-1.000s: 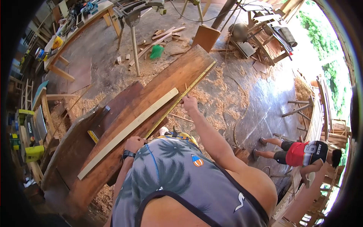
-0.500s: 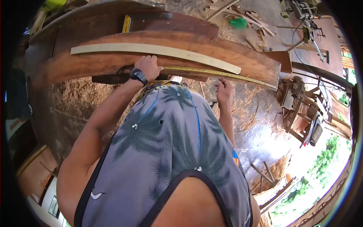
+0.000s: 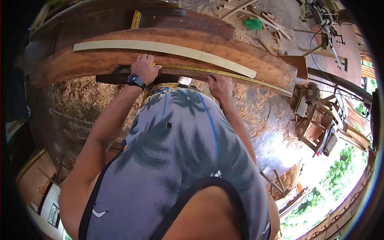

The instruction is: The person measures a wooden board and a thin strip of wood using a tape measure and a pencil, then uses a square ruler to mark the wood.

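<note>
A yellow tape measure (image 3: 248, 79) stretches along the near edge of a long reddish-brown board (image 3: 100, 64), reaching its right end. My left hand (image 3: 145, 70), with a black watch on the wrist, rests on the board with its fingers closed around the tape's left end. Further right, my right hand (image 3: 221, 86) is closed at the board's near edge, pinching a thin dark pointed tool (image 3: 209, 75) beside the tape. A pale, thin wooden strip (image 3: 160, 49) lies lengthwise on the board, beyond both hands.
A yellow-marked square (image 3: 136, 19) lies on dark wood behind the board. Wood shavings (image 3: 86, 96) cover the floor. Scrap sticks and a green item (image 3: 253, 24) are at the upper right. Wooden frames (image 3: 316, 120) and clamps (image 3: 326, 36) stand at the right.
My right hand has moved left along the tape and closed in against the board's edge. My left hand has shifted slightly left and farther up in view.
</note>
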A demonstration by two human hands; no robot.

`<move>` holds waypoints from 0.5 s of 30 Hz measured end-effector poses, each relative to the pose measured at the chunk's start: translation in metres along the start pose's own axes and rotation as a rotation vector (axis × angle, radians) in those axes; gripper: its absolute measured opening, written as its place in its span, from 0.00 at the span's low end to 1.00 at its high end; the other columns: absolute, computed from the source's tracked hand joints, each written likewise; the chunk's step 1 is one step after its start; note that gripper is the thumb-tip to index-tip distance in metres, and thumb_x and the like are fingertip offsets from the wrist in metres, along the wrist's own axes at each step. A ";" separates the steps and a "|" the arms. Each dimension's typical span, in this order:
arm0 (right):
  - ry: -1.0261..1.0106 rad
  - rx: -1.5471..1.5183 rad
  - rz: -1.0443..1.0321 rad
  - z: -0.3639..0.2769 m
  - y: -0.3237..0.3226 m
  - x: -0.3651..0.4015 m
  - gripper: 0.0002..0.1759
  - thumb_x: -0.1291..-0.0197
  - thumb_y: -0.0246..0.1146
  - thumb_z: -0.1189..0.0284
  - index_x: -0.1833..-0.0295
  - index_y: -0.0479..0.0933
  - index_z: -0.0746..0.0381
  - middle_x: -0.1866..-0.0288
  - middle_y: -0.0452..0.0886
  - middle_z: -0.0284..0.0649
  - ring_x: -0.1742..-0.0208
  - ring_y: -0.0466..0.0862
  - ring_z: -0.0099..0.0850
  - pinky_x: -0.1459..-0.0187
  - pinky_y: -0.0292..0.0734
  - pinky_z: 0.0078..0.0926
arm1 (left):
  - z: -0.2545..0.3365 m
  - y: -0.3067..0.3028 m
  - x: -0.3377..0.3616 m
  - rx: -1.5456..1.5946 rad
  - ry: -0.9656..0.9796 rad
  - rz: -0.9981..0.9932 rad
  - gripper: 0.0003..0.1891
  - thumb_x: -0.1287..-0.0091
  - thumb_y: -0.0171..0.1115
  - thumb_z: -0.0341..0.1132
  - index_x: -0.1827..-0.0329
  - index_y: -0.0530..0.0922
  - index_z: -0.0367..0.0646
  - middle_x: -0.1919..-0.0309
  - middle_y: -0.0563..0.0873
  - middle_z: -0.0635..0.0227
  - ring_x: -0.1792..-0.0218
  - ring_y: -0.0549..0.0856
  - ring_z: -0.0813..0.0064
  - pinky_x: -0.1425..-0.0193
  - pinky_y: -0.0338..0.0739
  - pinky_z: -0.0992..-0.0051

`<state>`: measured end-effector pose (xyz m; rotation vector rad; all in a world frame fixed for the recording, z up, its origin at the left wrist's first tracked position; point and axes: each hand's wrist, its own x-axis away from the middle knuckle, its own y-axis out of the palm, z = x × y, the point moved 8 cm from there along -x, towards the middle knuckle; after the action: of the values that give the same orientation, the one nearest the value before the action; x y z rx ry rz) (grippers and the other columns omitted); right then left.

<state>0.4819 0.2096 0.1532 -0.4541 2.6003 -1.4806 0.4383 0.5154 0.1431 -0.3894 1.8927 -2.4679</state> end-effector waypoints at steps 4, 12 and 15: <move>0.036 -0.002 -0.047 0.002 0.001 0.000 0.11 0.41 0.66 0.64 0.56 0.89 0.54 0.66 0.86 0.52 0.62 0.87 0.53 0.57 0.82 0.48 | -0.001 0.000 0.000 0.001 0.004 -0.003 0.20 0.37 0.71 0.50 0.56 0.81 0.42 0.54 0.84 0.57 0.46 0.82 0.55 0.45 0.80 0.56; 0.075 0.041 -0.042 0.004 0.008 0.002 0.12 0.40 0.65 0.63 0.54 0.89 0.51 0.65 0.87 0.51 0.60 0.87 0.53 0.55 0.82 0.49 | 0.001 -0.003 0.000 -0.011 0.027 0.016 0.19 0.37 0.71 0.49 0.57 0.81 0.41 0.55 0.84 0.56 0.47 0.83 0.54 0.46 0.80 0.55; 0.075 0.025 -0.039 0.004 0.009 0.001 0.11 0.39 0.65 0.63 0.55 0.90 0.50 0.64 0.87 0.51 0.59 0.87 0.53 0.54 0.82 0.49 | 0.002 -0.003 0.000 -0.009 0.023 0.008 0.19 0.37 0.71 0.49 0.57 0.81 0.41 0.55 0.84 0.56 0.47 0.83 0.54 0.46 0.81 0.55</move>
<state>0.4800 0.2105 0.1436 -0.4574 2.6411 -1.5695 0.4388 0.5146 0.1466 -0.3536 1.9107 -2.4705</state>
